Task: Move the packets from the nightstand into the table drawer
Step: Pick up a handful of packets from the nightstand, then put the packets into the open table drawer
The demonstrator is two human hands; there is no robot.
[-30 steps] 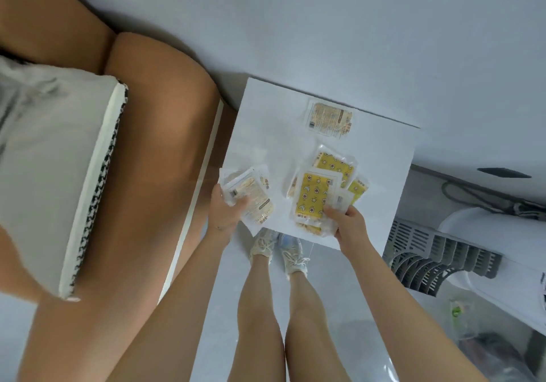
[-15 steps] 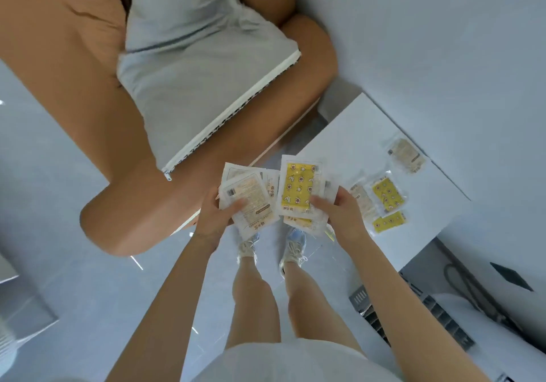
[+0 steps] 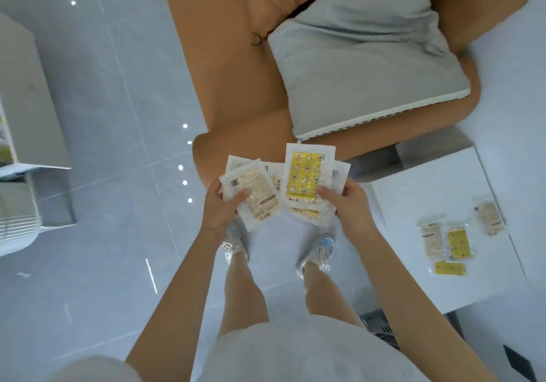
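Note:
My left hand point(image 3: 220, 209) grips a small stack of clear packets with beige printed backs point(image 3: 255, 188). My right hand point(image 3: 348, 206) grips another stack, its top packet yellow with a star pattern point(image 3: 304, 175). Both stacks are held over the floor, above my feet. The white nightstand point(image 3: 419, 263) is at the right. Several smaller packets lie on it: a beige one point(image 3: 432, 239), a yellow one point(image 3: 458, 243), a flat yellow one point(image 3: 449, 268) and a beige one farther right point(image 3: 490, 217). No drawer is in view.
A tan bed point(image 3: 236, 56) with a grey pillow point(image 3: 363, 62) lies ahead. Grey tiled floor point(image 3: 118, 234) spreads to the left. A pale cabinet or box point(image 3: 26, 110) stands at the left edge. A dark vented object point(image 3: 381, 325) sits under the nightstand.
I have turned left, away from the nightstand. My right hand lifted its stack of yellow packets off the nightstand. Both hands now hold their stacks over the floor.

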